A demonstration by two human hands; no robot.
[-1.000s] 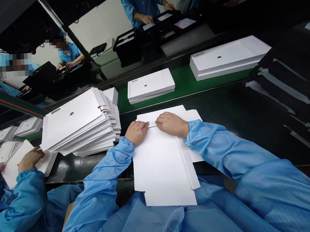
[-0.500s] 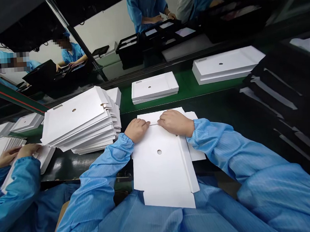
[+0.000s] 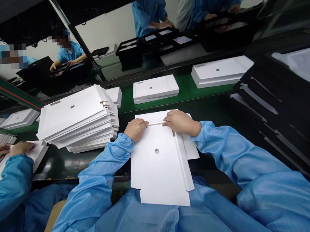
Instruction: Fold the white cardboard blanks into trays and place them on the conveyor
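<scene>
A white cardboard sheet (image 3: 159, 172) with a small round hole and cut flaps lies before me, its near end over my lap. My left hand (image 3: 136, 129) grips its far left corner, fingers closed at the crease of the far flap. On the same crease, toward the right, my right hand (image 3: 180, 122) pinches the card with fingers bent. Beneath it another white card piece (image 3: 191, 147) shows at the right side. The undersides of both hands' fingers are partly hidden.
A tall stack of white cardboard sheets (image 3: 72, 116) stands at left. White boxes (image 3: 155, 87) sit on the green belt (image 3: 185, 92) behind. Black stacked pieces (image 3: 285, 121) rise at right. A co-worker's hand (image 3: 20, 148) handles white card at far left.
My right hand has shifted slightly right along the crease, away from the left hand. The left hand keeps its place on the card. The view has turned a little.
</scene>
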